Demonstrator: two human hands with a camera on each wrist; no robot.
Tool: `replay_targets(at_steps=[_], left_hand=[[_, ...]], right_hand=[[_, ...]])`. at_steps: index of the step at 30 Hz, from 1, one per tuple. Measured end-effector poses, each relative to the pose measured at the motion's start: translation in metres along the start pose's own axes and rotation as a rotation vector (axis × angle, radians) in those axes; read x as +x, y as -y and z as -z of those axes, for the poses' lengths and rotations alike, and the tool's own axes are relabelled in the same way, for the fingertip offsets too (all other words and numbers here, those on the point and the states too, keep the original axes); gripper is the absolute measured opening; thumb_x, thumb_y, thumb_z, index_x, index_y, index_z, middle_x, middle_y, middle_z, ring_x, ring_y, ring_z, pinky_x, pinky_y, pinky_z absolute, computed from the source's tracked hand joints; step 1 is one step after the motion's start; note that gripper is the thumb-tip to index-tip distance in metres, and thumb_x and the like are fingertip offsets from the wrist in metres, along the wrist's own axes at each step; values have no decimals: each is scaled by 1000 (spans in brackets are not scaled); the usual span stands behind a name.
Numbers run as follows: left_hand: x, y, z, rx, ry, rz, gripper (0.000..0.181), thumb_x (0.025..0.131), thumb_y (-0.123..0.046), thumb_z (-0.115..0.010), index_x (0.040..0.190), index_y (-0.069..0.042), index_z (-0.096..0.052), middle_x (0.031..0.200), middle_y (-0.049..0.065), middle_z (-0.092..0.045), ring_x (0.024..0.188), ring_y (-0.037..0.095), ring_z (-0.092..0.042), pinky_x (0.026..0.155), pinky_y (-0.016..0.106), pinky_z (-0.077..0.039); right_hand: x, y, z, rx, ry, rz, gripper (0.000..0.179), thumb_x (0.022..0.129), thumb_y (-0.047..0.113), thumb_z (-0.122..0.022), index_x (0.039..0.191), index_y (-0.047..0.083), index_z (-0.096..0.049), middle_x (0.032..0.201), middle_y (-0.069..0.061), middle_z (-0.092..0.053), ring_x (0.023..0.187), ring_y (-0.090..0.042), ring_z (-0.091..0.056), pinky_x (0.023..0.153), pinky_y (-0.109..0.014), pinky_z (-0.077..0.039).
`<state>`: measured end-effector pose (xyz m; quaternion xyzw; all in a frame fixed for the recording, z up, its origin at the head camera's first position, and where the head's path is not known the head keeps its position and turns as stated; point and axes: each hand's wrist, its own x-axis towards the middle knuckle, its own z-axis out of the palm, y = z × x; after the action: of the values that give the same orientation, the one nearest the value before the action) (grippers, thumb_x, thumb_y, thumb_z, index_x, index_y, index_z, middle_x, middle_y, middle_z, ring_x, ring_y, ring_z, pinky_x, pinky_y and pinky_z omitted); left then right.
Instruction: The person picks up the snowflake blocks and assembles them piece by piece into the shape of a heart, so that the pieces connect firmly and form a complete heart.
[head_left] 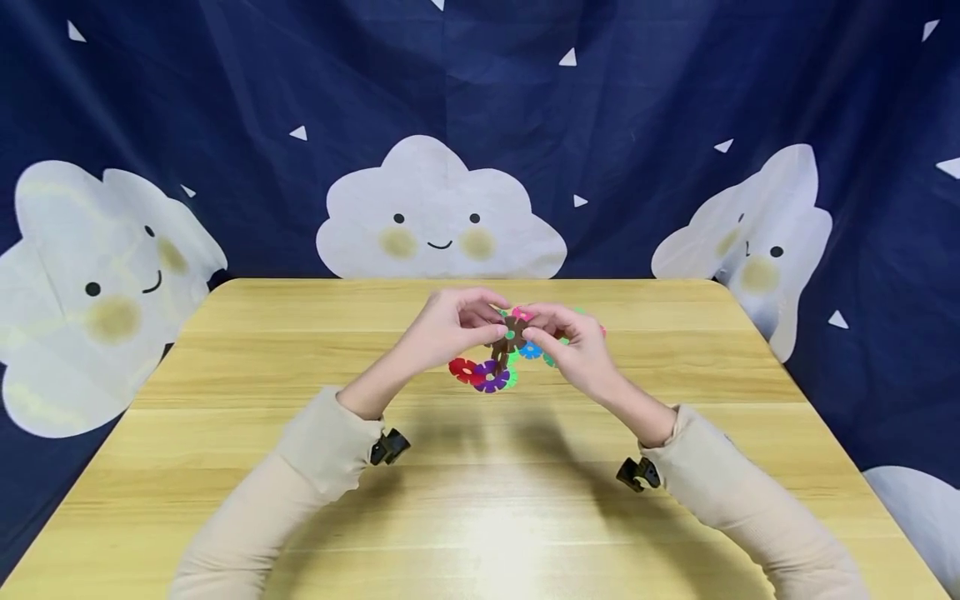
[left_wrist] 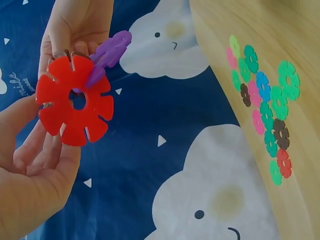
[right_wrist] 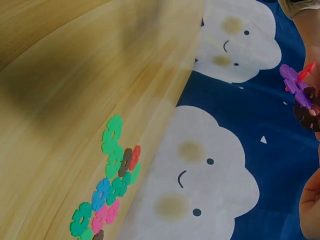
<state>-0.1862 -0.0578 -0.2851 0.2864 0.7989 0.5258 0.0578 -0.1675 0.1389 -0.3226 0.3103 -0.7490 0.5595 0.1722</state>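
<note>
Above the far part of the table, my left hand [head_left: 453, 332] and right hand [head_left: 576, 350] pinch a brown snowflake disc [head_left: 516, 335] from either side between thumb and fingers. Below it hang another brown disc, a purple snowflake disc [head_left: 491, 377] and a red snowflake disc [head_left: 465, 371], joined in a small chain. In the left wrist view the red disc [left_wrist: 75, 117] faces the camera, with the purple disc [left_wrist: 110, 54] slotted in at an angle; it hides most of the brown ones. The right wrist view shows the joined pieces only at its right edge.
Loose snowflake discs in green, blue, pink, brown and red lie on the wooden table [head_left: 225, 433] beyond the hands, such as a blue disc [right_wrist: 101, 194] and a green disc [left_wrist: 289, 80]. A dark blue cloth [head_left: 255, 75] with clouds hangs behind the table's far edge.
</note>
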Motion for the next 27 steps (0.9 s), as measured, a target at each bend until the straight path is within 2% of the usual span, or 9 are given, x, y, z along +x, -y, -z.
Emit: replay_targets(at_steps=[7, 12, 16, 19, 24, 26, 27], left_hand=[[0, 5, -8, 24, -6, -31, 18, 81, -5, -68, 98, -2, -68, 82, 8, -69, 67, 13, -65, 66, 26, -52], [0, 9, -10, 36, -38, -4, 18, 81, -7, -67, 99, -4, -69, 83, 6, -70, 67, 13, -65, 68, 26, -52], [-1, 10, -11, 22, -56, 10, 18, 81, -5, -67, 100, -4, -68, 84, 7, -69, 72, 13, -66, 74, 26, -52], [-1, 10, -11, 22, -70, 16, 17, 82, -5, -66, 99, -4, -68, 85, 8, -68, 72, 14, -66, 74, 27, -53], [-1, 10, -7, 0, -130, 38, 16, 82, -4, -66, 97, -3, -68, 89, 11, -67, 70, 18, -66, 68, 29, -54], [-1, 10, -5, -8, -149, 43, 15, 82, -3, -66, 97, -3, -68, 91, 11, -66, 71, 19, -66, 68, 29, -54], [-1, 10, -4, -7, -157, 45, 15, 82, -3, -65, 97, -3, -68, 92, 11, -66, 72, 19, -66, 68, 29, -54]], right_hand=[[-2, -3, -2, 14, 8, 8, 24, 80, -11, -61, 104, -10, -59, 71, -17, -62, 57, -6, -50, 51, -19, -39], [-3, -5, -4, 18, 4, 0, 24, 80, -11, -60, 104, -10, -59, 70, -15, -61, 53, -13, -48, 50, -20, -38], [-3, -6, -5, 22, 3, -3, 25, 79, -10, -62, 104, -10, -59, 69, -11, -61, 53, -12, -45, 49, -20, -37], [-3, -8, -4, 39, 4, -18, 24, 81, -8, -61, 105, -12, -58, 70, -8, -63, 53, -10, -45, 50, -20, -37], [2, -23, 6, 55, -10, -115, 23, 85, -7, -56, 107, -14, -56, 72, 6, -63, 57, -6, -49, 50, -17, -37], [4, -34, 12, 16, -2, -180, 23, 86, -5, -56, 108, -12, -57, 75, 5, -63, 59, -4, -50, 51, -17, -37], [5, -40, 16, -16, 9, -214, 23, 86, -4, -56, 108, -11, -58, 76, 0, -63, 59, -5, -48, 52, -17, -37]])
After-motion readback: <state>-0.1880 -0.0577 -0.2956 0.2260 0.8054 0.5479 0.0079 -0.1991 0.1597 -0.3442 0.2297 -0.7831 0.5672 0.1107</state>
